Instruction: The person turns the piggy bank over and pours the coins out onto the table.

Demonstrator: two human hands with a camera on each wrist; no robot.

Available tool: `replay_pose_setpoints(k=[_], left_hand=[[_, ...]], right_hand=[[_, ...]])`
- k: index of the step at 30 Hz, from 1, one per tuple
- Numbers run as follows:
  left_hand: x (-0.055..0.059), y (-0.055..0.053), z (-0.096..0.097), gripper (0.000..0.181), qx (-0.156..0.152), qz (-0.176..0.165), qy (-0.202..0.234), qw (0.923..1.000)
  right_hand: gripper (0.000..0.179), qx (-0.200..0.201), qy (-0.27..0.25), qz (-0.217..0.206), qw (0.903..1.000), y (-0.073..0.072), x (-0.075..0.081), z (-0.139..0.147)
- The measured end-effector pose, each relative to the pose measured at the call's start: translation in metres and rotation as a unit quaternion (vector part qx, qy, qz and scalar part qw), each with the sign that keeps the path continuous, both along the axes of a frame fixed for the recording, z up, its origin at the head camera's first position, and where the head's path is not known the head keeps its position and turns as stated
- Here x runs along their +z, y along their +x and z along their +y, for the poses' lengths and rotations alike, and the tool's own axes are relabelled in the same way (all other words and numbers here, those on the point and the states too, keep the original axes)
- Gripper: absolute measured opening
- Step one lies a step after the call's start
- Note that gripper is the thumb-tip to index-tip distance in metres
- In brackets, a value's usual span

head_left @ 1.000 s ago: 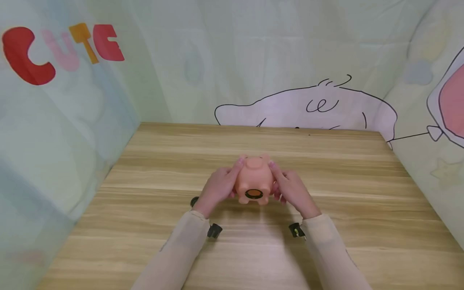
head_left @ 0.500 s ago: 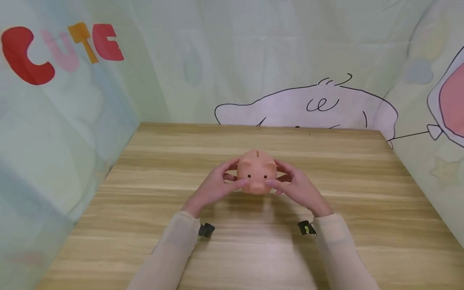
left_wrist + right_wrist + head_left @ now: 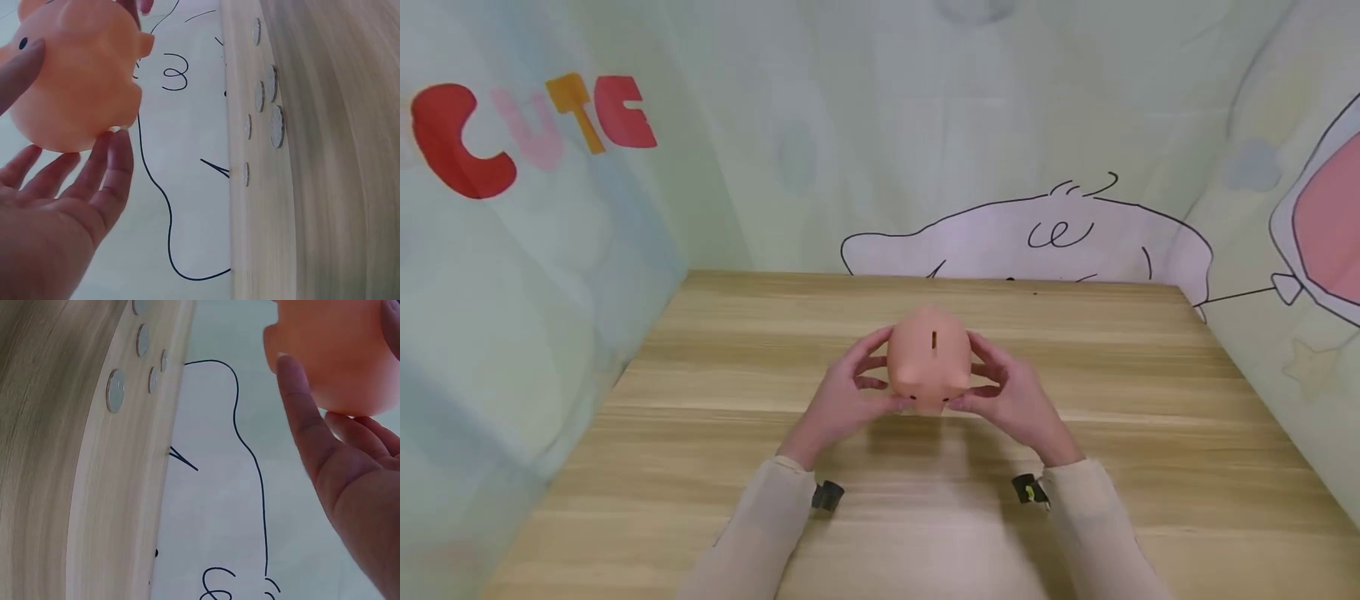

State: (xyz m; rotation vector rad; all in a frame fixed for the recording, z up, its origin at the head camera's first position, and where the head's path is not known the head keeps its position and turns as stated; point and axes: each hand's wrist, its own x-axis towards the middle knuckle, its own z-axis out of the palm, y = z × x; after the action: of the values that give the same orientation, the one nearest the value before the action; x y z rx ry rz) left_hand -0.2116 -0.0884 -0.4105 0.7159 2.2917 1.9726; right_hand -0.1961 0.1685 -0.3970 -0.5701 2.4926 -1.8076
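Observation:
A pink piggy bank point(image 3: 929, 358) is held up over the wooden table between both hands. Its coin slot faces up toward the head camera, and its snout points down toward the person. My left hand point(image 3: 846, 390) grips its left side, thumb beside the eye and fingers spread along the flank. On the opposite side my right hand point(image 3: 1013, 393) grips it in the same way. From the left wrist view, stubby feet stick out of its underside. Several silver coins point(image 3: 277, 127) lie on the table beneath it; the bank and hands hide them in the head view.
The wooden table point(image 3: 700, 517) ends at a fabric backdrop point(image 3: 760, 192) with a cartoon dog drawn on it. More fabric hangs along the left and right sides. Small black devices point(image 3: 828, 496) are strapped at the wrists.
The piggy bank has rotated in both hands: its underside with the round plug faced the camera, then its face, and now its slotted back shows. The head view has tilted slightly up.

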Motion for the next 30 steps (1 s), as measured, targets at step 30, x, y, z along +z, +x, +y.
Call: replay_pose_setpoints(k=[30], left_hand=[[-0.01,-0.005,0.002,0.077,0.016,-0.008,-0.014,0.9997]], right_hand=[[0.078,-0.02,-0.011,-0.012,0.9997,-0.006,-0.012,-0.003]])
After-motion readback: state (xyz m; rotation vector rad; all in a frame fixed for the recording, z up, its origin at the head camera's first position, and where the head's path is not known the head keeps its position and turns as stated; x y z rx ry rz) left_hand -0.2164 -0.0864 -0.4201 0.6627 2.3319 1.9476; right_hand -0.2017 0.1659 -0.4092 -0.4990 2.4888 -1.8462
